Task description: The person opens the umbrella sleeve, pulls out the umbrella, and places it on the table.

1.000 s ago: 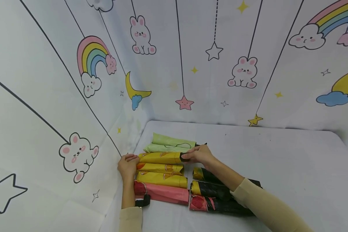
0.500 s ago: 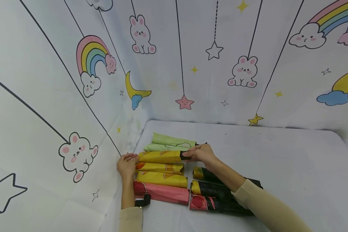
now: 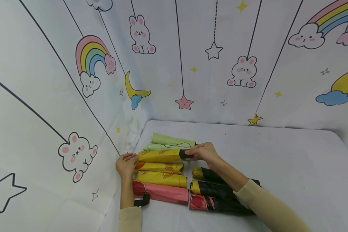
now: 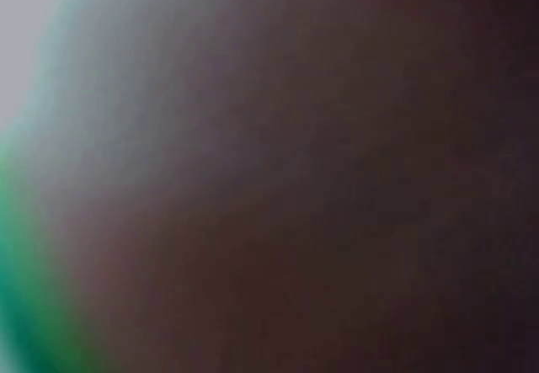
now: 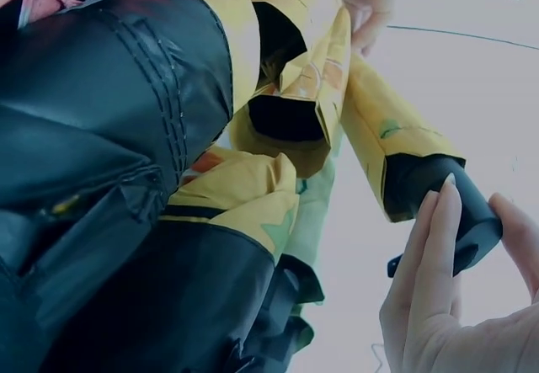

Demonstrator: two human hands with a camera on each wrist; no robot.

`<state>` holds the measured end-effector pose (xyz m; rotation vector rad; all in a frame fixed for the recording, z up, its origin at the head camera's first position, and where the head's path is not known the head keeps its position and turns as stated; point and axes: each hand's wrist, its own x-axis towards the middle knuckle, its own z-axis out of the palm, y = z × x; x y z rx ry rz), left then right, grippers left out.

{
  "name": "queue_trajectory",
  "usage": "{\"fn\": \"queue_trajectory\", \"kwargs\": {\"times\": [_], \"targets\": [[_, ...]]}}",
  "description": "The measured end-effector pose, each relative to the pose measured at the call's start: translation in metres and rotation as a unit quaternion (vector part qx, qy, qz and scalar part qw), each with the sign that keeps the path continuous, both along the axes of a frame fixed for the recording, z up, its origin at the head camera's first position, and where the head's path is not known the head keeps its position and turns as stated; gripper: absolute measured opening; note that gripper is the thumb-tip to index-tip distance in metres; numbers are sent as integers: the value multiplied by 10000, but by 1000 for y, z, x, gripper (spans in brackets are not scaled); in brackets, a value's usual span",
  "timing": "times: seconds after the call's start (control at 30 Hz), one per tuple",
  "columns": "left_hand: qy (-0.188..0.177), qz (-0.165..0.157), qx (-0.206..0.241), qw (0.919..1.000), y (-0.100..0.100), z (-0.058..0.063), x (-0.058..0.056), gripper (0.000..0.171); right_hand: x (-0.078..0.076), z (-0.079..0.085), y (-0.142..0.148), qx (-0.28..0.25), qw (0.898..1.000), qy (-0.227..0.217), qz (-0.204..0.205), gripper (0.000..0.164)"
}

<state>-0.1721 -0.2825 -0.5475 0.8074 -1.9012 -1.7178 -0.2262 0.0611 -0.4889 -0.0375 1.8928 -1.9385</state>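
A slim folding umbrella in a yellow sleeve with orange-slice prints (image 3: 159, 156) lies between my hands, at the far side of the other yellow bundles. Its black cylindrical handle (image 5: 473, 221) sticks out of the sleeve's right end. My right hand (image 3: 204, 154) pinches this handle between thumb and fingertips. At the sleeve's left end my left hand (image 3: 127, 164) holds on with bent fingers; the right wrist view shows these fingers (image 5: 367, 7) on the far end. The left wrist view is dark and blurred.
Nearer me lie two yellow sleeves (image 3: 162, 179) and a pink one (image 3: 168, 193). Pale green sleeves (image 3: 174, 140) lie beyond. Black bundles with yellow or red ends (image 3: 217, 190) lie under my right forearm. Printed white cloth walls (image 3: 203, 80) stand behind and left.
Both hands have raised the yellow sleeve slightly and shifted it away from me. My right hand has moved a little right, and more of the black handle shows outside the sleeve.
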Motion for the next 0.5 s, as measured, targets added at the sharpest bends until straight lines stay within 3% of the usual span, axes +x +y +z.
{"fn": "queue_trajectory", "kwargs": {"times": [0.5], "targets": [[-135,-40,-165,9998,-4,0,-3,31,-2,-5,20,65,9998,174,54,35]]}}
